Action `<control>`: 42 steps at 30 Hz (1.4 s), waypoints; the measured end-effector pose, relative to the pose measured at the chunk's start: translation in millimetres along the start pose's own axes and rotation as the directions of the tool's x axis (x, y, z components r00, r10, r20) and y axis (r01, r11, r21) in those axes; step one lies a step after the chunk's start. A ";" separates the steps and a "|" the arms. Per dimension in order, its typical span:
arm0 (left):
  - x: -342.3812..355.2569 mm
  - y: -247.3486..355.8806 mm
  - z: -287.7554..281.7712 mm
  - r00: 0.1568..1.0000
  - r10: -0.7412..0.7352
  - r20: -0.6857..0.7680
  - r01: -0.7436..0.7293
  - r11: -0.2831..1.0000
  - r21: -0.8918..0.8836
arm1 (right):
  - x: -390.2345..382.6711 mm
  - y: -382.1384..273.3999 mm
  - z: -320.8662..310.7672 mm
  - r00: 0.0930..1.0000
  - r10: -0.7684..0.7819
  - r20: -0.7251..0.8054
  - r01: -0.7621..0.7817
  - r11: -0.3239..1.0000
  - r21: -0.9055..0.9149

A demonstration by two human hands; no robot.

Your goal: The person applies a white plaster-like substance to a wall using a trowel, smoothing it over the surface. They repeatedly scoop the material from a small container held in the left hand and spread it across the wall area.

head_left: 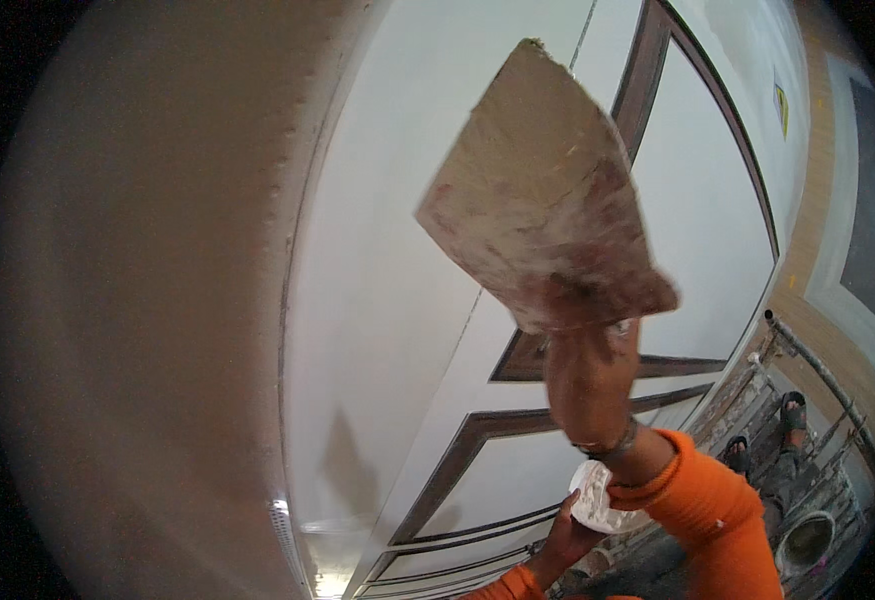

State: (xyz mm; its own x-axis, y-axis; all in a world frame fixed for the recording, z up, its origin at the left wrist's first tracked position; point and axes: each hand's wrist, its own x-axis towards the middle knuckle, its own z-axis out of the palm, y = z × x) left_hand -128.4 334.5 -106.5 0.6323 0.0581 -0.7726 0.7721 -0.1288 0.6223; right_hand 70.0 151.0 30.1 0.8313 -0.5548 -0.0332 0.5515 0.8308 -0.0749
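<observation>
My right hand [597, 365], reaching up from an orange sleeve, grips a wide, flat, plaster-smeared spreading blade [547, 185] by its lower edge. The blade is beige with reddish-brown stains and covers most of the fingers. It is raised in front of a white panelled wall [387, 250]; I cannot tell whether it touches the surface. Lower down, my left hand [569, 537] is closed around the side of a small white tub [597, 500] holding whitish paste. My right forearm hides part of this tub.
Brown moulding [457, 450] frames the wall panels. A plain brownish surface [147, 300] fills the left side. At lower right are scaffold planks [747, 520], a metal rail [827, 385], a round bucket [805, 542] and feet in dark sandals [793, 412].
</observation>
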 end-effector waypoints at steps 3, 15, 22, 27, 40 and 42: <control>-20.4 6.5 6.4 0.995 -0.081 -0.056 0.063 0.961 -0.269 | -21.3 2.3 38.4 0.987 -0.004 0.161 0.024 0.993 -0.118; -15.5 -32.7 -45.6 0.988 -0.070 0.136 0.146 0.701 -0.698 | -80.6 -18.5 32.3 0.840 -0.087 0.536 0.260 0.931 -0.257; -24.6 -21.6 -28.9 0.984 -0.173 0.046 0.164 0.768 -0.619 | 123.1 -77.9 14.6 0.619 -0.635 0.462 0.744 0.284 -0.605; -16.8 -27.1 -36.5 0.994 -0.033 0.106 0.090 0.793 -0.603 | 199.3 -137.4 46.0 0.712 -0.563 0.420 0.615 0.210 -0.760; -21.9 -32.7 -24.9 0.990 -0.115 0.081 0.141 0.774 -0.617 | 78.1 -108.1 29.0 0.324 -0.313 0.893 0.932 -0.058 -0.358; -24.7 -28.9 -16.5 0.990 -0.112 0.087 0.142 0.777 -0.613 | 61.6 -120.2 26.4 0.333 -0.255 0.908 0.941 0.023 -0.338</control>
State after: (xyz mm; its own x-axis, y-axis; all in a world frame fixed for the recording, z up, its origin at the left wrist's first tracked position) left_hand -165.2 353.1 -103.3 0.5341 -0.0142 -0.8453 0.7286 0.5149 0.4518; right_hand 56.7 18.1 63.4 0.1987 -0.3569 0.9128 0.7715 -0.5174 -0.3702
